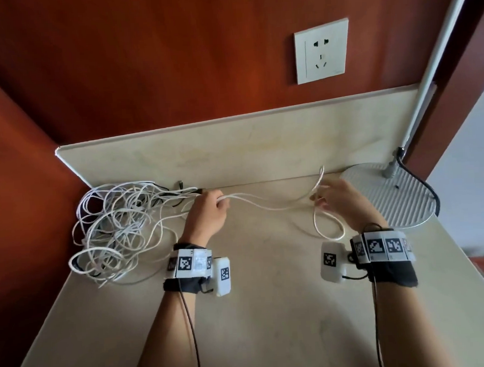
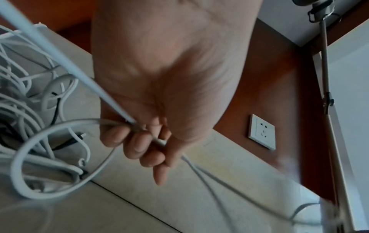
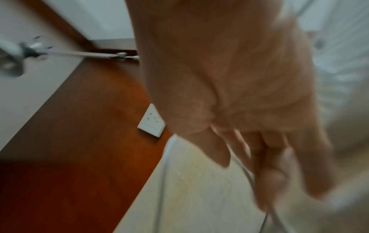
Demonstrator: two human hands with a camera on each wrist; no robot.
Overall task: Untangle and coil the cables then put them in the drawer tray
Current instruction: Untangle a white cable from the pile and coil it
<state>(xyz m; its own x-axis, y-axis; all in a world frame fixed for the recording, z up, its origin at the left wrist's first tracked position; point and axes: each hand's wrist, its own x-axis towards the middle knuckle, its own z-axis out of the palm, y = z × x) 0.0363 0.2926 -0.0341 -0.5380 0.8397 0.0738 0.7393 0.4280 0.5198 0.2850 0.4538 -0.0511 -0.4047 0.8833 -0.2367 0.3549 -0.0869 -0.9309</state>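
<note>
Left hand grips the white cable, right hand loosely pinches its loop; hard pulling may tighten the tangle

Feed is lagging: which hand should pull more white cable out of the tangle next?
Probably the left hand: it grips the white cable right beside the tangle. The right hand, by the lamp base, holds the freed end.

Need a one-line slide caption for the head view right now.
Left hand grips white cable strands drawn from the tangled pile, right hand holding their looped end beside the lamp base.
</note>
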